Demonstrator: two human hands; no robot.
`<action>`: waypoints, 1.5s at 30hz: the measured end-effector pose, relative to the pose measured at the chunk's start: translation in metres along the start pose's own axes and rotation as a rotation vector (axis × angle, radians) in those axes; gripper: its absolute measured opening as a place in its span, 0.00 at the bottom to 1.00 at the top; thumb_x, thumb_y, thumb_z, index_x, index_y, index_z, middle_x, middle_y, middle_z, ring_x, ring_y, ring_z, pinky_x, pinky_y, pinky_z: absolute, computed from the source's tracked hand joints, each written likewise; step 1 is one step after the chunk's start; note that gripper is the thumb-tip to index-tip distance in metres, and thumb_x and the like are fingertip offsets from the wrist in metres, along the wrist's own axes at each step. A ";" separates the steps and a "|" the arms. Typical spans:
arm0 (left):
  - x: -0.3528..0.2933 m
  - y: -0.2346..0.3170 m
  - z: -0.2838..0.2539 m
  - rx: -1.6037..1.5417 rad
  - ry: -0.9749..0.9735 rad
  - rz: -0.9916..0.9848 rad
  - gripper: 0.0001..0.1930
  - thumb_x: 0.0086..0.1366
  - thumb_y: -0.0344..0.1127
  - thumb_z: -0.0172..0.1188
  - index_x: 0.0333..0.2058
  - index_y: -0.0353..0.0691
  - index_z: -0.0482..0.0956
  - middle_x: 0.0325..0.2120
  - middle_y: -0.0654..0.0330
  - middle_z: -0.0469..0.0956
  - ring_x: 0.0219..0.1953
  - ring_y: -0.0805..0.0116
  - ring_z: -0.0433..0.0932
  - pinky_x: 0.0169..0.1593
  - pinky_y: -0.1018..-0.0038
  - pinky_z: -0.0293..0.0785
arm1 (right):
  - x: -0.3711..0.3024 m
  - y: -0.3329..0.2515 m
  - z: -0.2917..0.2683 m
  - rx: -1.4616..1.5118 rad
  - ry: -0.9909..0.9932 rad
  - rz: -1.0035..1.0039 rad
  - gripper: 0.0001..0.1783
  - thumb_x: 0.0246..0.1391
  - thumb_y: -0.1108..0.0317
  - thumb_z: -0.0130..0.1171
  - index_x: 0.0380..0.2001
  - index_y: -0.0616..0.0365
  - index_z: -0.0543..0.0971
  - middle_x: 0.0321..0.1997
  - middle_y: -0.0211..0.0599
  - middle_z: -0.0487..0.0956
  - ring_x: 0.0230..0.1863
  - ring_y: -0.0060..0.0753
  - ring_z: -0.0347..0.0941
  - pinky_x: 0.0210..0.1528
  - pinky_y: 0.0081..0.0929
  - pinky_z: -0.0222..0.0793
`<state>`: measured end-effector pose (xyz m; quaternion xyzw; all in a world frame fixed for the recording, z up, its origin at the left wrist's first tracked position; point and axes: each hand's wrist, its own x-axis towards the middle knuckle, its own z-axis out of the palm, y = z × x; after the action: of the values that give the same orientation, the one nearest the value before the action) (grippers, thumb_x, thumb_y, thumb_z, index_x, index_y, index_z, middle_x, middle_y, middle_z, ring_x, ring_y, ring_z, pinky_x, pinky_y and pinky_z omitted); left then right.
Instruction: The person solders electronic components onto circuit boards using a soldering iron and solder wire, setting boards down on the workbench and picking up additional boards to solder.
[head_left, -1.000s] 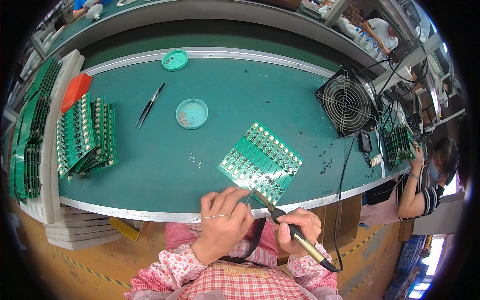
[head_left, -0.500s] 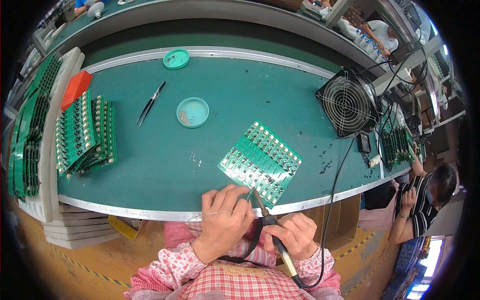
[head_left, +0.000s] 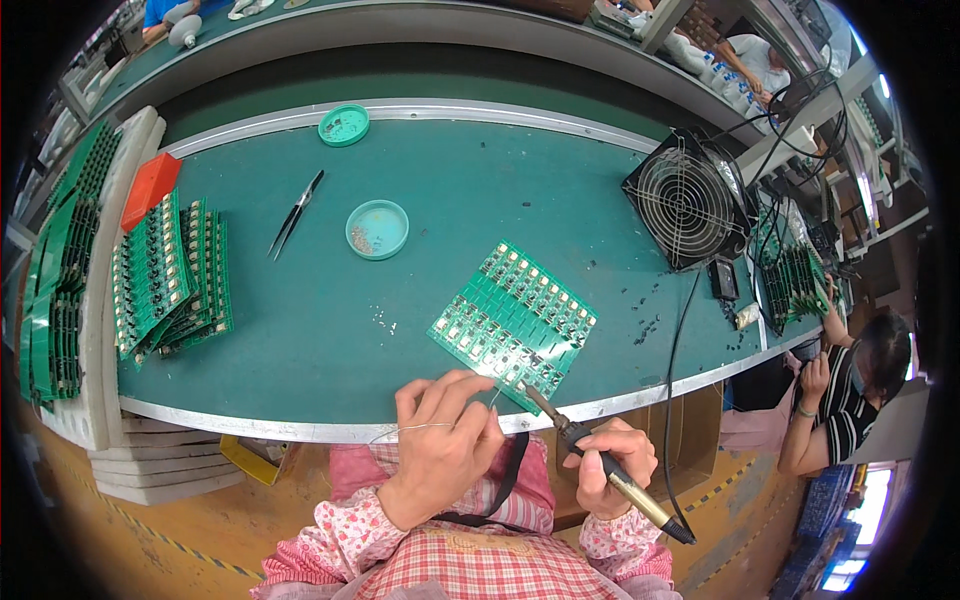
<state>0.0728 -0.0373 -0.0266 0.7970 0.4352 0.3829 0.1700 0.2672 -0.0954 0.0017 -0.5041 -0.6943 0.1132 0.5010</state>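
Observation:
A green circuit board panel (head_left: pixel 515 325) with rows of small parts lies on the green worktop near its front edge. My right hand (head_left: pixel 612 468) is closed round a soldering iron (head_left: pixel 628 487), whose tip reaches the board's lower right part. Pinched in my left hand (head_left: pixel 447 440) is a thin solder wire (head_left: pixel 410 429); its end comes up at the board's near corner, close to the iron tip. Whether wire and tip touch is too small to tell.
Left of me stand stacked circuit boards (head_left: pixel 175 275) and a red box (head_left: pixel 151 190). Tweezers (head_left: pixel 296 215) and two round dishes (head_left: pixel 378 230) (head_left: pixel 344 125) lie farther back. A black fan (head_left: pixel 688 200) stands right, with the iron's cable (head_left: pixel 672 400) below it. A person (head_left: pixel 850 400) sits far right.
My right hand and the iron have moved to the right, and the iron tip has shifted right along the board. My left hand has barely moved. The whole view has shifted slightly.

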 end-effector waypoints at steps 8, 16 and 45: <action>0.000 0.003 0.006 0.011 -0.005 0.012 0.08 0.52 0.26 0.64 0.22 0.40 0.72 0.41 0.61 0.79 0.47 0.61 0.78 0.50 0.60 0.61 | -0.005 0.000 0.006 -0.066 -0.030 -0.008 0.07 0.56 0.66 0.58 0.32 0.58 0.74 0.15 0.28 0.77 0.17 0.26 0.75 0.23 0.24 0.71; 0.002 0.003 0.006 0.020 -0.010 0.011 0.08 0.51 0.26 0.65 0.22 0.40 0.72 0.40 0.61 0.79 0.47 0.62 0.78 0.49 0.60 0.61 | -0.001 0.005 0.008 -0.045 -0.046 -0.076 0.08 0.49 0.73 0.62 0.33 0.61 0.75 0.23 0.34 0.81 0.18 0.30 0.76 0.20 0.27 0.72; -0.001 0.001 0.002 0.012 -0.030 0.016 0.08 0.51 0.28 0.65 0.20 0.40 0.72 0.41 0.63 0.79 0.48 0.65 0.77 0.50 0.60 0.58 | -0.001 0.003 0.001 -0.093 -0.105 -0.174 0.07 0.42 0.75 0.63 0.29 0.58 0.77 0.17 0.31 0.74 0.14 0.30 0.68 0.17 0.27 0.65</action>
<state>0.0752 -0.0387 -0.0277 0.8069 0.4287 0.3697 0.1684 0.2685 -0.0941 -0.0012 -0.4579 -0.7652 0.0630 0.4481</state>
